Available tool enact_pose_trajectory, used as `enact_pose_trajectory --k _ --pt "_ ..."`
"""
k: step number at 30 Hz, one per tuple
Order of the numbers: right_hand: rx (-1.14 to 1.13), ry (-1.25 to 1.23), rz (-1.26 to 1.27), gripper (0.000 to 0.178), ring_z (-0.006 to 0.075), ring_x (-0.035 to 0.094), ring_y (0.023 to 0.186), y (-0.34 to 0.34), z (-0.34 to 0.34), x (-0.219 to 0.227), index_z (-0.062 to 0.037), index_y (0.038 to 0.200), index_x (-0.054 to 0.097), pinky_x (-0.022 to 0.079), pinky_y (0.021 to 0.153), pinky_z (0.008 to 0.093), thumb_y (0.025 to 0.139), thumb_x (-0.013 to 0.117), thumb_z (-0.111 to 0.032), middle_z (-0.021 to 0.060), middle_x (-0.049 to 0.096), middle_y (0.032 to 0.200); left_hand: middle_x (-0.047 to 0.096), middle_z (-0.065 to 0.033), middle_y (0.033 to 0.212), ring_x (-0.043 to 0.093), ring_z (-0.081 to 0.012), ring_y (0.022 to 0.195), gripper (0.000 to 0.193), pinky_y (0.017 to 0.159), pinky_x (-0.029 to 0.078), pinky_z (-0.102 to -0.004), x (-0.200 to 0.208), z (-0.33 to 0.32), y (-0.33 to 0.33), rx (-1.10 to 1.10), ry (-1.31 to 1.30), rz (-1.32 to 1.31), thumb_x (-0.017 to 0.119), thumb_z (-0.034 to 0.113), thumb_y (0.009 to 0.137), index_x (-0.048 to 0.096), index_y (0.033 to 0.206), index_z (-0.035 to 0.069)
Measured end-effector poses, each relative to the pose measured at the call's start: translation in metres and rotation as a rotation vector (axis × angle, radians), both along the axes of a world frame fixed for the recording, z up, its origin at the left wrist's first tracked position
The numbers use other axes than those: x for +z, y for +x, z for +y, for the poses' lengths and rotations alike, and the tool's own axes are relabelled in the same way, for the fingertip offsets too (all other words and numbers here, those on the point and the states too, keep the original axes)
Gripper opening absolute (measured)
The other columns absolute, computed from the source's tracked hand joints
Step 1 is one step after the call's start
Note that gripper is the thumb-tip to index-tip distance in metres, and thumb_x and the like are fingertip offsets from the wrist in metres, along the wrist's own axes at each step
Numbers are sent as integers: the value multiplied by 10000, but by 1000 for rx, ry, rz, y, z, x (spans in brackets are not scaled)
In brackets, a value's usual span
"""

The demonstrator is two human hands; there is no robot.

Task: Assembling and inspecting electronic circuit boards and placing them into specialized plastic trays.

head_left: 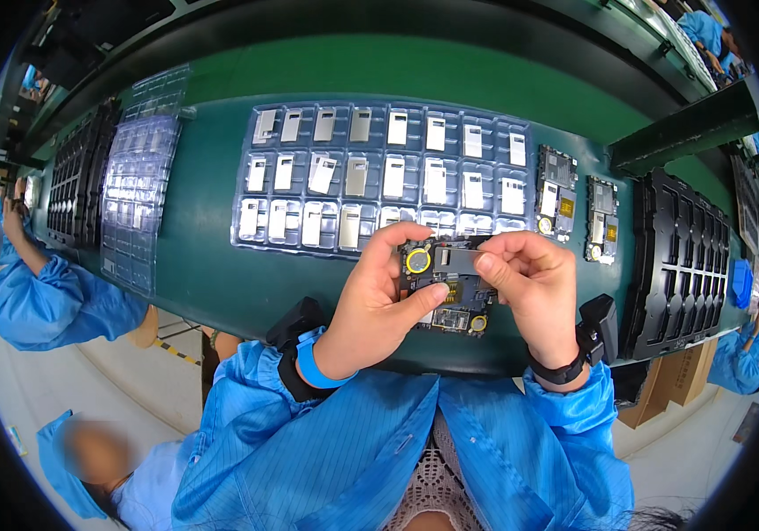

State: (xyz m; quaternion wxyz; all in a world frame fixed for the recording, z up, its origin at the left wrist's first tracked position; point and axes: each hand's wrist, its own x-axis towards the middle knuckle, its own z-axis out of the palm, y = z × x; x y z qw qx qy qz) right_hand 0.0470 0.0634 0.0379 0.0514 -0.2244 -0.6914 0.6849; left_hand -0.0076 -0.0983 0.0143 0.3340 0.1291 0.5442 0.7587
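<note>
As the head view looks down, your left hand (376,299) grips a circuit board (465,290) by its left side, thumb across its face, above the green table's (207,274) near edge. Your right hand (534,288) pinches the right end of a dark grey plate (457,260) at the board's top. Beyond lies a clear compartment tray (370,105) of silvery plates (395,177); two more boards (601,219) lie right of it.

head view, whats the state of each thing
Circuit board, held in both hands
Left hand, holding the board's left side, thumb on its face
Right hand, pinching the board's upper right
Clear tray, metal pieces in its compartments
Two other boards, lying apart on the bench
Blue wristband, worn
</note>
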Motion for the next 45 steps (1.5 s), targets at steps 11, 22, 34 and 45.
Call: enact_pose_trajectory --k 11,22,34,45 --pt "3 -32 -11 73 -4 452 530 0 0 1 15 815 618 350 462 148 766 651 -27 -26 570 628 554 -100 1007 551 -124 922 508 780 477 -261 0 0 0 -13 -11 18 547 -76 795 294 1210 71" --pt "-20 30 39 84 -2 450 522 0 -3 -5 21 802 621 354 460 147 753 665 -30 -19 568 621 522 -69 983 515 -74 866 469 720 452 -214 1 1 1 14 15 -3 544 -64 799 317 1196 39" --pt "-22 -19 59 71 3 449 523 0 -3 -5 22 804 623 355 460 153 758 654 -21 -19 569 623 545 -98 1011 546 -117 916 498 776 474 -257 -1 -2 0 -11 -6 -25 546 -73 797 296 1201 77" --pt "-7 -21 9 67 -6 425 529 1 -4 1 20 802 614 326 458 149 766 649 -24 -31 553 626 519 -75 995 528 -87 876 471 731 455 -224 1 -1 3 10 18 -7 536 -69 800 311 1198 44"
